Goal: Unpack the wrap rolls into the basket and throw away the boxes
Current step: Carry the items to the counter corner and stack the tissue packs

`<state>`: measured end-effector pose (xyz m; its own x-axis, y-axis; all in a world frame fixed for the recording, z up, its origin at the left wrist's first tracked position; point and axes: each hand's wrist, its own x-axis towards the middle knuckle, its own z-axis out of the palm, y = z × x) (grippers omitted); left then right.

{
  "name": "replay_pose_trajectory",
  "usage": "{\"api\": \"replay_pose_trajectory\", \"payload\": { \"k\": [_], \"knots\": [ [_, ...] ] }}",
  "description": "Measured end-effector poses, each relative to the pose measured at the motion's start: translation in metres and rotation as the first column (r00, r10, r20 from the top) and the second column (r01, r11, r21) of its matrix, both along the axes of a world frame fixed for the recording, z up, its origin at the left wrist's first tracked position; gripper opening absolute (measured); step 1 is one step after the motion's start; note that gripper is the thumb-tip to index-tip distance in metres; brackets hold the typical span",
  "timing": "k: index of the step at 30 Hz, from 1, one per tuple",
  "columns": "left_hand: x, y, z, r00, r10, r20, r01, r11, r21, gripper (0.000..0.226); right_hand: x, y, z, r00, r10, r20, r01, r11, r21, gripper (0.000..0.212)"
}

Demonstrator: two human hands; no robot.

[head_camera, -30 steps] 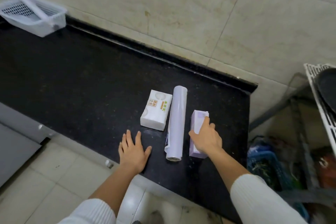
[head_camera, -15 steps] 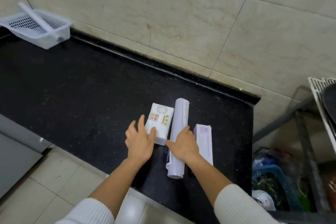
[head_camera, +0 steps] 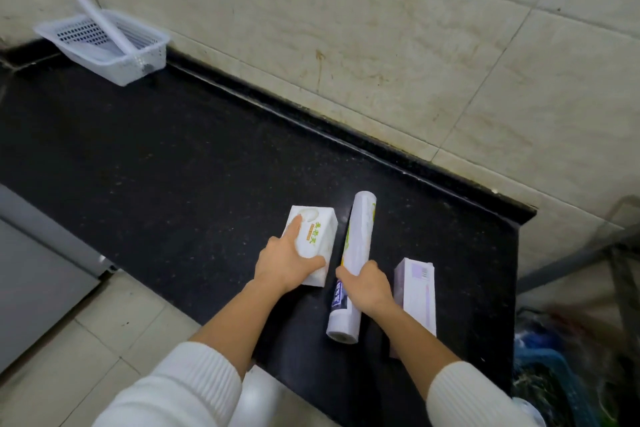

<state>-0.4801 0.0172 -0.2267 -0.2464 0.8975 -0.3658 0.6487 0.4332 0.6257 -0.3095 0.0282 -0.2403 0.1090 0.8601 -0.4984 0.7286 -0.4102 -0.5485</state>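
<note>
On the black counter [head_camera: 173, 166] lie three things side by side near the front right. My left hand [head_camera: 285, 262] grips the white box with green print [head_camera: 317, 230], thumb on its near end and a finger on top. My right hand [head_camera: 367, 284] is wrapped around the middle of the long white wrap roll [head_camera: 356, 239]. A purple and white box [head_camera: 417, 291] lies to the right of the roll, partly behind my right forearm. The white perforated basket [head_camera: 138, 61] stands at the far left against the wall, with one white roll [head_camera: 104, 26] leaning in it.
A tiled wall runs behind the counter. The counter ends at the right, where a blue bin [head_camera: 554, 388] with rubbish and a metal rack leg [head_camera: 571, 260] stand on the floor. A grey cabinet [head_camera: 38, 284] is at the lower left.
My right hand left the purple box and took hold of the wrap roll. My left hand moved from the counter's edge onto the white box. The view shifted down and right.
</note>
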Motion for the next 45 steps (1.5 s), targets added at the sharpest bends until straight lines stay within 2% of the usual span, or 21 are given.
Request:
{"api": "replay_pose_trajectory", "payload": {
  "k": [4,15,23,31,35,45],
  "knots": [
    [-0.069,-0.01,0.009,0.991,0.125,0.04,-0.127,0.991,0.044,0.096,-0.055,0.014,0.008,0.992,-0.03,-0.125,0.041,0.995,0.091,0.055],
    [-0.314,-0.045,0.031,0.931,0.363,-0.033,-0.358,0.927,0.112,0.098,-0.321,0.022,0.035,0.948,0.182,-0.261,-0.135,0.973,0.187,0.049],
    [-0.464,-0.033,0.038,0.89,0.454,-0.032,-0.443,0.88,0.171,0.097,-0.473,0.041,0.04,0.932,0.297,-0.207,-0.266,0.95,0.166,0.05],
    [-0.604,0.036,0.03,0.865,0.49,-0.108,-0.465,0.863,0.196,0.094,-0.615,0.116,0.029,0.917,0.365,-0.163,-0.336,0.924,0.182,0.053],
    [-0.666,0.063,0.025,0.857,0.481,-0.184,-0.455,0.875,0.167,0.094,-0.68,0.146,0.026,0.922,0.367,-0.125,-0.349,0.926,0.147,0.055],
    [-0.789,0.14,0.016,0.886,0.412,-0.212,-0.396,0.911,0.116,0.098,-0.785,0.198,0.015,0.936,0.351,-0.028,-0.347,0.933,0.093,0.051]
  ]
}}
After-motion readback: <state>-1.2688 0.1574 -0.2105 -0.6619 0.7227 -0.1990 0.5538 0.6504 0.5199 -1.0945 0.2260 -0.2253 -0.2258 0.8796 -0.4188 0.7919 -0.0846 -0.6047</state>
